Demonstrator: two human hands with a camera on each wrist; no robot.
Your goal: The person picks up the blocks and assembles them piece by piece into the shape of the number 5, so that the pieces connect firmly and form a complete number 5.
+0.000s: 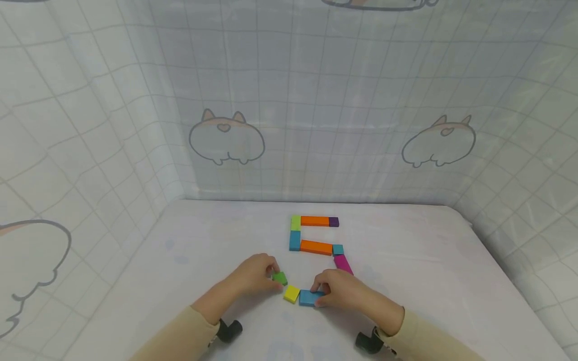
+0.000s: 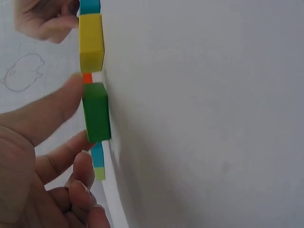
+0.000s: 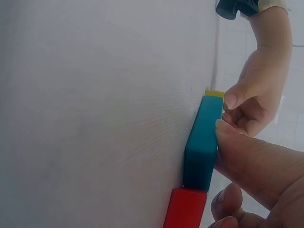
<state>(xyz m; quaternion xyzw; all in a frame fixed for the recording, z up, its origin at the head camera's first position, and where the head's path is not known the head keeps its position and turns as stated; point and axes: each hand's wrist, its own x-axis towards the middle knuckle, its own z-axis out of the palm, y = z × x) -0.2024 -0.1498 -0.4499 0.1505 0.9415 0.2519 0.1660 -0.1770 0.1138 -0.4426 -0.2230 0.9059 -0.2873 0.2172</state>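
My left hand (image 1: 257,274) pinches a small green block (image 2: 97,113) on the white surface, thumb at one end and a finger at the other. Just beside it lies a yellow block (image 1: 291,294), tilted in the row. With thumb and forefinger my right hand (image 1: 340,290) holds a long blue block (image 1: 309,298), whose left end meets the yellow one. In the right wrist view, a red block (image 3: 186,208) stands against the blue block's other end; from the head it is hidden under my right hand.
Farther back, more blocks form a bent line: lime (image 1: 295,222), orange (image 1: 314,221), purple (image 1: 333,221), blue (image 1: 295,240), a second orange (image 1: 316,247), a small blue (image 1: 337,249) and magenta (image 1: 343,263). Grid-patterned cloth (image 1: 334,100) walls in the back and sides.
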